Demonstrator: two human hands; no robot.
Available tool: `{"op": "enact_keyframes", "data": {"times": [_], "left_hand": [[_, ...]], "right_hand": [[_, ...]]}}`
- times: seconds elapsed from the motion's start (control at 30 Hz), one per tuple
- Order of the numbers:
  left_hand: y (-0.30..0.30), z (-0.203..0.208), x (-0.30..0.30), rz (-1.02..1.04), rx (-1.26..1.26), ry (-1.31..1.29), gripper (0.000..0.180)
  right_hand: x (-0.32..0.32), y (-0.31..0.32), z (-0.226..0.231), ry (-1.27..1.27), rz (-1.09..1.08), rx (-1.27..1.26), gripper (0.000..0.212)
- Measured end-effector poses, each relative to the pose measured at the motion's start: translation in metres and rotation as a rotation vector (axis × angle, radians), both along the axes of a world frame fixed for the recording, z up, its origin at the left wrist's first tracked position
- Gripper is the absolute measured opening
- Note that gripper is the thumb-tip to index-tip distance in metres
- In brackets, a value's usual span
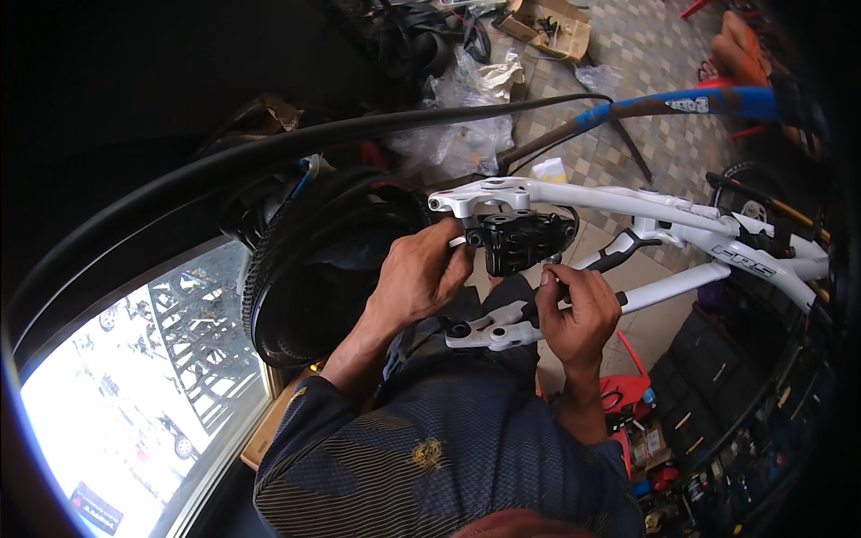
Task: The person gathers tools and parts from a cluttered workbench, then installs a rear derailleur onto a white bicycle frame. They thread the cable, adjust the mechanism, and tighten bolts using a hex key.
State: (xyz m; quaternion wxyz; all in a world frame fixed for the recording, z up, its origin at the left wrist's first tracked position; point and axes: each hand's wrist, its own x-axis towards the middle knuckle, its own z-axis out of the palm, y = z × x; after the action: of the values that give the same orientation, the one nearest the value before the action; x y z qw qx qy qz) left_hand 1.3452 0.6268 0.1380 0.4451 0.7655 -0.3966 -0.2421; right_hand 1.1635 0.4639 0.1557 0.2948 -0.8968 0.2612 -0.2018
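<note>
A white bicycle frame [619, 195] stretches from the middle of the view to the right. Under its upper rear arm sits a black brake caliper [520, 240]. My left hand [420, 273] is closed, its thumb and fingers gripping the caliper's left end, and the fingertips are partly hidden. Just below and right of the caliper, my right hand [578, 309] pinches something small near a shiny metal tip; a short dark end sticks out past the knuckles. Between my wrists lies the frame's lower white rear end [489, 334].
Black tyres [314, 260] hang at the left beside a bright window [134, 386]. A long black tube [359, 125] arcs across, near a blue-and-brown frame tube [592, 117]. Behind are plastic wrap [466, 125] and a cardboard box [552, 31]. Another person's limb [740, 49] shows at the upper right.
</note>
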Motion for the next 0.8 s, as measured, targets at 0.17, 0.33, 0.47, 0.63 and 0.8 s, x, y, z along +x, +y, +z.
{"op": "enact_keyframes", "data": {"times": [0.17,0.33,0.47,0.63,0.8], "left_hand": [[0.001,-0.005,-0.003,0.009,0.021,0.010,0.017],[0.000,0.004,-0.001,0.013,0.065,-0.011,0.017],[-0.002,0.004,-0.001,-0.013,0.062,-0.003,0.017],[-0.004,0.006,0.006,-0.109,0.051,0.090,0.017],[-0.005,-0.004,0.004,-0.152,0.027,0.096,0.019]], "right_hand": [[0.001,0.000,0.000,-0.001,-0.004,-0.005,0.006],[0.003,0.001,0.003,0.030,0.002,-0.003,0.005],[0.006,0.003,0.003,0.054,0.041,-0.015,0.006],[0.007,0.005,0.004,0.134,0.109,-0.051,0.010],[0.006,0.004,0.004,0.165,0.126,-0.011,0.012]]}}
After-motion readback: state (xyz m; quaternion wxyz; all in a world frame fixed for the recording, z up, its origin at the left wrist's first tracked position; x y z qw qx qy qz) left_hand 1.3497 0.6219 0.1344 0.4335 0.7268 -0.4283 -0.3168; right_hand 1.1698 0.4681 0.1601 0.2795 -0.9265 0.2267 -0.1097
